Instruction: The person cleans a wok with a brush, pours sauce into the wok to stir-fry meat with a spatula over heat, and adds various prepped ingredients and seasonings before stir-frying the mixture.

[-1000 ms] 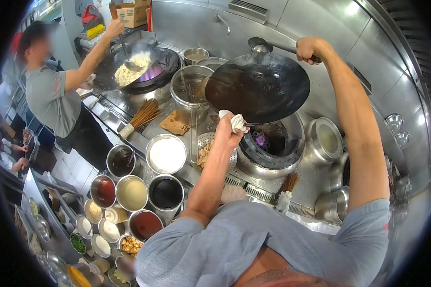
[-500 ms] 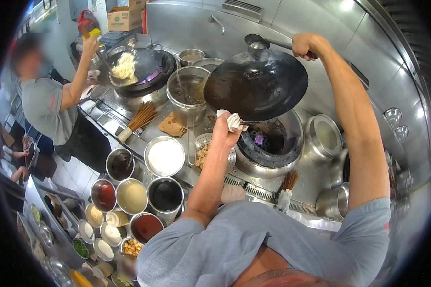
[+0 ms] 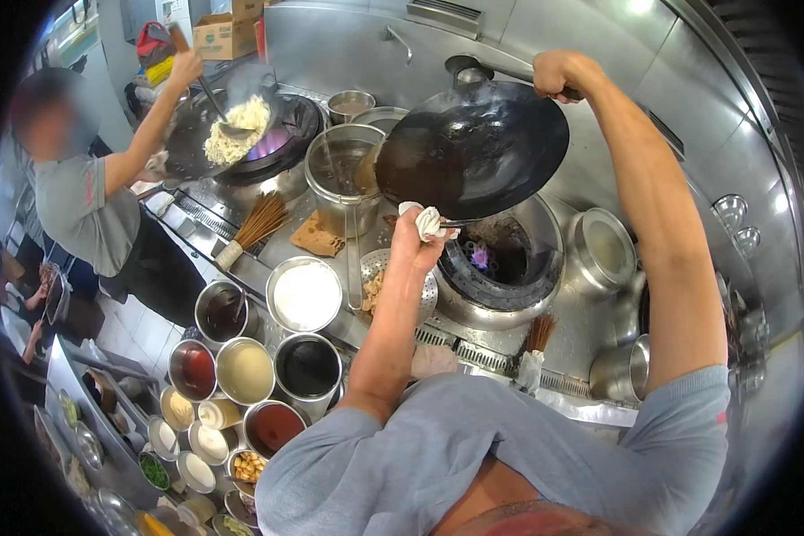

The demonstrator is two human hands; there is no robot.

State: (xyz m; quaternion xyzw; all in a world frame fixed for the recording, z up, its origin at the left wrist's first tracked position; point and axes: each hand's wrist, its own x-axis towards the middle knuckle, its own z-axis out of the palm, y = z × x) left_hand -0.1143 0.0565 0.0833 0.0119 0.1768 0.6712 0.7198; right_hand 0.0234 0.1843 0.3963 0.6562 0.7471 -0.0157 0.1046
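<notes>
My left hand (image 3: 414, 248) is closed on the handle of a black wok (image 3: 487, 147), with a white cloth (image 3: 430, 221) between palm and handle. The wok is held tilted above the lit burner (image 3: 479, 257), its left side close to a metal pot (image 3: 338, 213). Dark liquid or a wet sheen shows inside the wok. My right hand (image 3: 563, 75) grips the handle of a ladle (image 3: 466, 66), whose bowl is over the wok's far rim. A perforated strainer (image 3: 427, 290) with brown food pieces sits beside my left forearm.
At the left, a co-worker (image 3: 89, 205) handles another wok (image 3: 188, 147) with pale food. Several sauce containers (image 3: 246, 368) stand at the lower left. Bamboo brushes (image 3: 263, 219) lie by the burners. A lidded pot (image 3: 606, 248) is at the right.
My hands, wok and ladle keep nearly the same pose, shifted slightly left in view. The co-worker's wok has tilted, and the pale food has dropped from the air into it.
</notes>
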